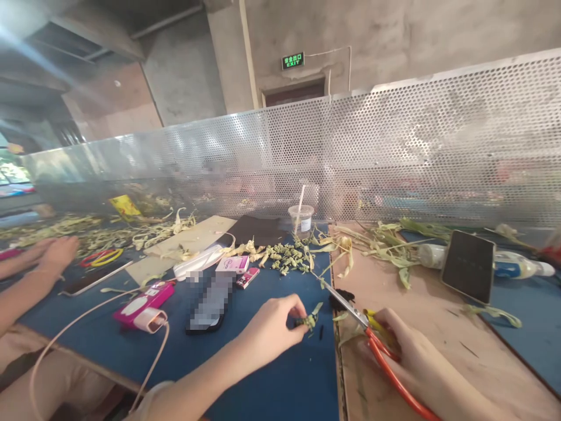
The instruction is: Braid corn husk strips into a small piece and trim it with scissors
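Observation:
Above the blue tabletop, my left hand is closed in a pinch on a small green plant piece with a leaf sticking out. Over the brown board to the right, my right hand grips scissors with red-orange handles, and something yellow shows near the fingers. The blades point up and left, past my left hand, and a strip of plant touches their tips. Just beyond both hands lies a pile of green plant pieces with dried leaves around it. A small black object sits behind the blades.
Phones, a pink power bank with a cable, and small boxes lie to the left. A plastic cup with a straw stands by the perforated metal screen. At right, a phone leans on a bottle. Another person's hands work at far left.

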`<state>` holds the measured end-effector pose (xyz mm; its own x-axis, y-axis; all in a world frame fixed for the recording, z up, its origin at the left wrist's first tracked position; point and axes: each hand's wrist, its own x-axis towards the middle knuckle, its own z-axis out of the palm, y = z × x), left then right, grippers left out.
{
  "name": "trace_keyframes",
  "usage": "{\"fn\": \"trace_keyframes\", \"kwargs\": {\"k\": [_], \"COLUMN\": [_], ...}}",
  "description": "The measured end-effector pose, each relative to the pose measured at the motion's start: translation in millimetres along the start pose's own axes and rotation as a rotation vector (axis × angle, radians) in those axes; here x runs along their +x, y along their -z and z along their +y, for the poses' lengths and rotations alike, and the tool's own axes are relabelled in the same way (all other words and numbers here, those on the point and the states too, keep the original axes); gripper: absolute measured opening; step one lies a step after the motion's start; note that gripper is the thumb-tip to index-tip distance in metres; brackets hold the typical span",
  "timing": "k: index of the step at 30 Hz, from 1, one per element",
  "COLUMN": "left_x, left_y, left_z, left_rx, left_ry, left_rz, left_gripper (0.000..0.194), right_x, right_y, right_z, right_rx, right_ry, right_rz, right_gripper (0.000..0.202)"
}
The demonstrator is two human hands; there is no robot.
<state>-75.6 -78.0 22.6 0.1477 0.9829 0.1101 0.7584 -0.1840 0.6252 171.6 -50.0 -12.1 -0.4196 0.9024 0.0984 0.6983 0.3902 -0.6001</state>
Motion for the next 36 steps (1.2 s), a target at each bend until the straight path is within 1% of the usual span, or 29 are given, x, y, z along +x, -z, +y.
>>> {"fn": "trace_keyframes", "kwargs": {"k": [3, 5, 7, 9, 10, 12, 15, 18, 22, 23, 28, 30, 33, 36], "left_x": [23.8, 40.6, 53.1, 58.4, 58.4, 54.7, 47.3, 45.1, 47.2, 47.3, 44.4, 43.7, 43.5, 42.6], "left_y": [0.5, -3.2, -9.2, -15.7, -18.5, -22.6, -25.1, -26.6, -30.6, -31.3, -30.3, -29.4, -28.9, -28.1], "left_z": [6.9, 12.4, 15.9, 16.1, 15.2, 12.8, 10.4, 8.4, 2.0, 0.8, 3.6, 6.2, 8.0, 8.1], "left_rx": [-0.406, -0.682, -0.804, -0.887, -0.898, -0.875, -0.911, -0.997, -1.071, -1.073, -1.108, -1.124, -1.073, -1.015], "left_ry": [0.026, 0.043, 0.055, 0.087, 0.102, 0.114, 0.160, 0.214, 0.320, 0.328, 0.229, 0.215, 0.203, 0.166], "left_rz": [-0.058, -0.105, -0.084, -0.075, -0.068, -0.055, -0.100, -0.120, -0.061, -0.057, -0.147, -0.128, -0.091, -0.073], "left_gripper": [0.018, 0.028, 0.045, 0.055, 0.057, 0.054, 0.044, 0.042, 0.046, 0.046, 0.033, 0.036, 0.042, 0.039], "right_x": [2.5, 4.2, 5.8, 7.3, 8.1, 9.6, 11.5, 12.4, 13.2, 13.5, 13.6, 13.4, 13.3, 13.1], "right_y": [0.8, 0.8, 1.2, 2.3, 3.1, 4.5, 5.3, 5.5, 7.6, 8.3, 9.8, 8.8, 6.3, 4.0], "right_z": [-0.9, -0.8, -0.5, 0.1, 0.5, 1.9, 4.8, 6.6, 5.0, 3.9, 0.5, 1.1, 3.0, 3.1], "right_rx": [0.063, 0.120, 0.180, 0.237, 0.262, 0.312, 0.363, 0.382, 0.428, 0.434, 0.446, 0.447, 0.439, 0.420], "right_ry": [-0.010, -0.020, -0.040, -0.045, -0.045, -0.038, -0.024, -0.025, -0.025, -0.029, -0.073, -0.074, -0.054, -0.041], "right_rz": [0.035, 0.066, 0.089, 0.101, 0.100, 0.091, 0.084, 0.080, 0.081, 0.082, 0.076, 0.079, 0.092, 0.103], "right_gripper": [0.025, 0.026, 0.026, 0.026, 0.026, 0.026, 0.027, 0.029, 0.032, 0.033, 0.034, 0.034, 0.032, 0.031]}}
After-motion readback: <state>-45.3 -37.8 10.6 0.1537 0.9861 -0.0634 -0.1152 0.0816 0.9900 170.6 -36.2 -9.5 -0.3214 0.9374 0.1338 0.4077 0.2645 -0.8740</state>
